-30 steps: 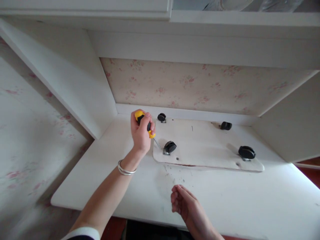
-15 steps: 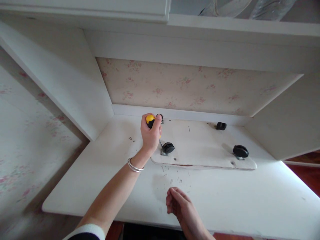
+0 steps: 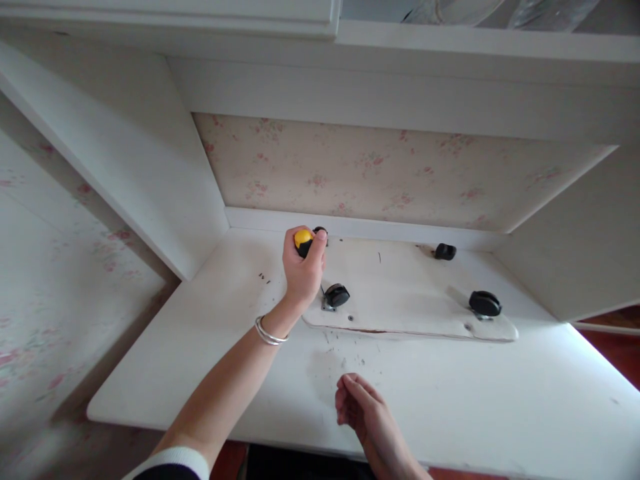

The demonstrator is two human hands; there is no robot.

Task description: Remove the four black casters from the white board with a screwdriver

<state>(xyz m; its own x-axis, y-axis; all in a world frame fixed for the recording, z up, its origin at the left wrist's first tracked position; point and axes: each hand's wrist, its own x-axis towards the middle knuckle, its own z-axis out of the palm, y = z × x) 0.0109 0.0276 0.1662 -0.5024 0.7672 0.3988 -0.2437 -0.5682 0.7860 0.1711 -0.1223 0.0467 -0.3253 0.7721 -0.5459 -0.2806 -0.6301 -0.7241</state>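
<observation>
My left hand (image 3: 303, 270) is wrapped round the yellow and black handle of a screwdriver (image 3: 303, 241), thumb laid along it. Its thin shaft runs down beside the front left caster wheel (image 3: 337, 295), at that caster's metal plate; the tip is too small to make out. This caster stands wheel-up on a white board (image 3: 400, 287) with rounded corners. Another caster (image 3: 320, 231) at the back left is partly hidden behind my left hand. Above the desk's front part, my right hand (image 3: 367, 408) is closed, thumb against the curled fingers; whatever they may hold is hidden.
Two more black casters, one at the back right (image 3: 445, 251) and one at the front right (image 3: 485, 304), stand on the board. Small dark screws (image 3: 264, 277) lie left of it, and bits of debris (image 3: 353, 362) in front. Side panels and an overhead shelf (image 3: 450, 40) enclose the white desk (image 3: 450, 393).
The view has shifted very slightly. My left hand keeps its hold on the screwdriver at the same caster, its grip turned a little. My right hand is nearly unmoved.
</observation>
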